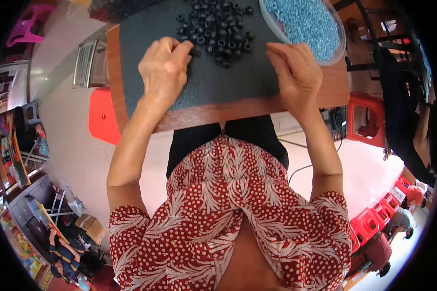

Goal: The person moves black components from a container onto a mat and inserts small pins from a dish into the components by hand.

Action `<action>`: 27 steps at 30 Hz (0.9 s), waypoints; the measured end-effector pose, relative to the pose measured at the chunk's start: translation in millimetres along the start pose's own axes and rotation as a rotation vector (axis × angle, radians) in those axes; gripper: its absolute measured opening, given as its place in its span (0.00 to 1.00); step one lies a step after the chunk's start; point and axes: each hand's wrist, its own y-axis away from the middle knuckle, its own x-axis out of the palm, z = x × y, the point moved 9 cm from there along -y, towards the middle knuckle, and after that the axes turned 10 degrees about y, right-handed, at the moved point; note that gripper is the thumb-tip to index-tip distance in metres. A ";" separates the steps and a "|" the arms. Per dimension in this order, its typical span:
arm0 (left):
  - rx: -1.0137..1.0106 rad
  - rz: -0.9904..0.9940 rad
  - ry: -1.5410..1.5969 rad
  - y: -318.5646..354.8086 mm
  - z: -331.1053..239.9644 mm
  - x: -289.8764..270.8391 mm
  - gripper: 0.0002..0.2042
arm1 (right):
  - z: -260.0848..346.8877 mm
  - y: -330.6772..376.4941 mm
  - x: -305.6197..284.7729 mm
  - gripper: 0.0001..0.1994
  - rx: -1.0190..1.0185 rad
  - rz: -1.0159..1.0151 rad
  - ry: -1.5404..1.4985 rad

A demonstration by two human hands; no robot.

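Observation:
A pile of small black ring-shaped pieces (222, 29) lies on the dark mat (228, 85) in front of me. My left hand (165, 68) is closed in a pinch at the pile's left edge, and a black piece sits right by its fingertips; whether it is gripped I cannot tell. On the other side, my right hand (298, 70) has thumb and fingers pressed together, pointing left over the mat. Anything between those fingertips is too small to make out. Just beyond the right hand stands a round clear tub (342, 41) full of tiny blue beads (308, 22).
The mat covers a wooden table (204, 116) with a rounded near edge. Red stools stand at the left (102, 116) and right (366, 119) of it. A dark bag (124, 7) lies at the far left. Other people sit at both sides of the room, well away.

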 end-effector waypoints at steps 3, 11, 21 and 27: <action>-0.019 0.019 0.017 2.4 7.1 6.0 0.11 | 1.6 2.3 1.0 0.09 -0.050 -0.049 -0.032; 0.107 -0.097 -0.050 4.8 19.3 13.7 0.11 | 0.5 11.0 2.5 0.09 -0.088 -0.030 -0.015; 0.010 -0.099 -0.032 5.3 22.2 5.4 0.07 | 9.0 13.8 -0.6 0.09 -0.058 -0.001 -0.025; -0.834 -0.203 1.005 44.8 73.2 14.6 0.06 | 15.9 15.7 -0.8 0.10 -0.018 0.008 -0.056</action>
